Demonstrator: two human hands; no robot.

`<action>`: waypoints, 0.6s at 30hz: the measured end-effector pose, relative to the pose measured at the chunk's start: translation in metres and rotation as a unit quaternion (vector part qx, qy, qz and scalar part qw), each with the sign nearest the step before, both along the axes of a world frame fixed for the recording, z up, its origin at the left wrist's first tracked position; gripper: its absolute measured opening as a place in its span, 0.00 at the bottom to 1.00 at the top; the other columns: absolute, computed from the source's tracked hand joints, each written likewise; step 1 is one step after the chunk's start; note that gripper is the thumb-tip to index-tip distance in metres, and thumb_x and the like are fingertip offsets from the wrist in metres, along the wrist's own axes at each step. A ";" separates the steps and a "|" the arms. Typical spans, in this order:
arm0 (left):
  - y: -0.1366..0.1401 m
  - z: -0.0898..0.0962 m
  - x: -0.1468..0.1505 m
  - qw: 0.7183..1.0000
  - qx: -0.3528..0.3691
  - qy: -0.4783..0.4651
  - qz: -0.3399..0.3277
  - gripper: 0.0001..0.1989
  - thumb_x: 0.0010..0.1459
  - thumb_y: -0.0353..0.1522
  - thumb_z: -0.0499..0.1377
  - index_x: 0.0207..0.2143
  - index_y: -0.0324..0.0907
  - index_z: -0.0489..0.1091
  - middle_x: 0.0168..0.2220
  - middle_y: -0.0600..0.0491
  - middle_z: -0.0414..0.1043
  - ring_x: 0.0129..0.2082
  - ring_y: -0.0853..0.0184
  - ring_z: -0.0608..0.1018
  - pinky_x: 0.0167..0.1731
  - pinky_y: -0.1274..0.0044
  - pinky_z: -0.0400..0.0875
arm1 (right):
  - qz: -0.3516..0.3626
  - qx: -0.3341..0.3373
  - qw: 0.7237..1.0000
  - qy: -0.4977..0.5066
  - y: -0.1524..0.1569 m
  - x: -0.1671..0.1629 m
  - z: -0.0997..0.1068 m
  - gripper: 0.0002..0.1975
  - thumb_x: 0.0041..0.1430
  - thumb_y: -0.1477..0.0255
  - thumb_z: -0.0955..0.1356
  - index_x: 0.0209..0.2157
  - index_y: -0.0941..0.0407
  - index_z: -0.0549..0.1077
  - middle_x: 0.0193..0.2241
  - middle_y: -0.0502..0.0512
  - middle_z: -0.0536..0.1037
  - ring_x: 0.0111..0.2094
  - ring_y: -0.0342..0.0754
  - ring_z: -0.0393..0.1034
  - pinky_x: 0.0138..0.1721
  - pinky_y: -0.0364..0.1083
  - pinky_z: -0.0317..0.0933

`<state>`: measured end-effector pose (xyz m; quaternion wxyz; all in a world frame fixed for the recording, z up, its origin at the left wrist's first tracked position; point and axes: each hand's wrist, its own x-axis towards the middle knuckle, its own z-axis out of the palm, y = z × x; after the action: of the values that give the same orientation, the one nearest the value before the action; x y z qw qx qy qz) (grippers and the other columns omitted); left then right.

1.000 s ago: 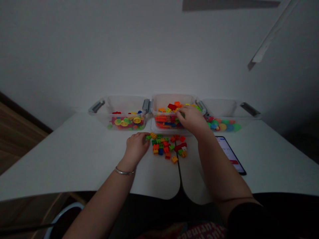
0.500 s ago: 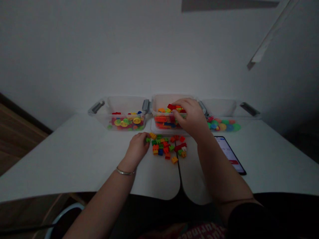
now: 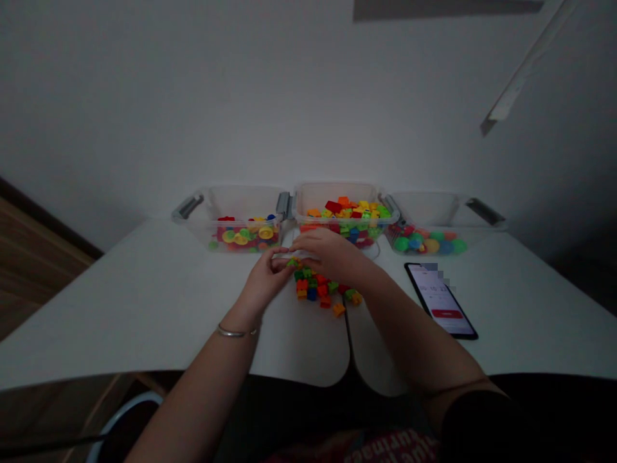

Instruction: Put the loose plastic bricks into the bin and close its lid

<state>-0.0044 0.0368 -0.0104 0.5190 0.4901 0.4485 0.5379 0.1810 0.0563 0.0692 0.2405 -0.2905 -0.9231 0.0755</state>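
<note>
My left hand (image 3: pixel 264 281) is at the left end of a loose pile of toy building bricks (image 3: pixel 322 290). Its thumb and fingers close around a small green brick (image 3: pixel 292 262). From the right, my right hand (image 3: pixel 330 256) arches over the back of the pile, its fingertips close to those of my left hand. The right fingers are apart from the thumb, near the green brick and a yellow-orange one beside it; whether they touch is unclear. Part of the pile is hidden under this hand. An orange-yellow brick (image 3: pixel 339 310) lies at the pile's front.
Behind the pile stands a clear box (image 3: pixel 337 186) of bricks. Left of it is a clear box (image 3: pixel 245 193) with mixed colourful pieces; to the right, another clear box (image 3: pixel 424 196) with round pieces. A phone (image 3: pixel 441 302) lies at right. A seam (image 3: pixel 348 334) splits the white tabletop.
My right hand has moved from above the middle box down and left to the pile, beside my left hand. The bricks in that box are now uncovered. My left hand has barely shifted.
</note>
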 end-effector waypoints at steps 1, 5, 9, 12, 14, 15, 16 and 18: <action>-0.001 0.002 0.001 1.000 -0.003 -0.007 -0.003 0.26 0.45 0.37 0.72 0.45 0.43 0.67 0.30 0.54 0.79 0.24 0.71 0.76 0.25 0.81 0.65 | 0.003 -0.008 1.000 -0.018 -0.001 -0.002 -0.002 0.15 0.61 0.79 0.67 0.49 0.55 0.76 0.48 0.57 0.79 0.52 0.51 0.70 0.56 0.52 0.61; -0.001 0.006 0.002 0.999 -0.025 -0.023 -0.005 0.30 0.43 0.37 0.73 0.48 0.44 0.66 0.29 0.57 0.78 0.22 0.73 0.74 0.23 0.82 0.62 | 0.012 -0.014 0.998 -0.054 0.002 -0.005 -0.013 0.16 0.60 0.79 0.69 0.50 0.56 0.76 0.49 0.59 0.79 0.51 0.51 0.71 0.53 0.51 0.62; -0.002 0.010 0.002 0.997 -0.048 -0.048 -0.028 0.33 0.42 0.35 0.73 0.50 0.45 0.65 0.32 0.56 0.80 0.26 0.71 0.77 0.27 0.81 0.66 | 0.010 -0.013 0.998 -0.054 0.007 -0.006 -0.022 0.15 0.60 0.77 0.70 0.49 0.57 0.76 0.48 0.60 0.79 0.50 0.52 0.71 0.52 0.51 0.62; -0.004 0.012 0.003 0.996 -0.058 -0.061 -0.039 0.34 0.41 0.33 0.73 0.51 0.44 0.65 0.34 0.55 0.80 0.30 0.70 0.78 0.31 0.80 0.68 | 0.029 -0.002 0.998 -0.061 0.010 -0.006 -0.023 0.13 0.60 0.77 0.70 0.47 0.57 0.76 0.45 0.59 0.79 0.48 0.52 0.71 0.51 0.51 0.63; -0.004 0.012 0.004 0.995 -0.061 -0.060 -0.044 0.34 0.40 0.32 0.73 0.51 0.43 0.66 0.34 0.55 0.80 0.30 0.70 0.79 0.32 0.80 0.68 | 0.044 0.004 0.997 -0.059 0.011 -0.006 -0.023 0.11 0.61 0.77 0.70 0.46 0.57 0.77 0.43 0.59 0.79 0.47 0.52 0.71 0.50 0.51 0.63; -0.005 0.012 0.004 0.995 -0.061 -0.059 -0.047 0.34 0.40 0.32 0.73 0.51 0.43 0.66 0.34 0.55 0.80 0.30 0.70 0.78 0.32 0.79 0.68 | 0.049 0.003 0.997 -0.056 0.011 -0.006 -0.023 0.11 0.61 0.77 0.69 0.46 0.57 0.77 0.43 0.59 0.79 0.46 0.52 0.71 0.49 0.50 0.63; -0.005 0.012 0.004 0.995 -0.060 -0.058 -0.050 0.33 0.40 0.32 0.72 0.51 0.43 0.67 0.33 0.55 0.80 0.30 0.70 0.78 0.32 0.79 0.68 | 0.052 0.002 0.997 -0.055 0.010 -0.006 -0.022 0.11 0.61 0.77 0.69 0.45 0.57 0.77 0.42 0.59 0.79 0.46 0.52 0.71 0.49 0.50 0.64; -0.005 0.012 0.004 0.995 -0.057 -0.054 -0.054 0.31 0.42 0.32 0.72 0.50 0.43 0.68 0.33 0.55 0.80 0.29 0.70 0.78 0.31 0.79 0.68 | 0.050 -0.004 0.997 -0.053 0.010 -0.006 -0.021 0.11 0.60 0.79 0.70 0.44 0.58 0.77 0.42 0.59 0.79 0.45 0.52 0.71 0.48 0.50 0.63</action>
<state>-0.0004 0.0313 0.0020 0.5975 0.4535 0.4230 0.5083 0.1751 0.0658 0.0483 0.1862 -0.2486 -0.9476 0.0753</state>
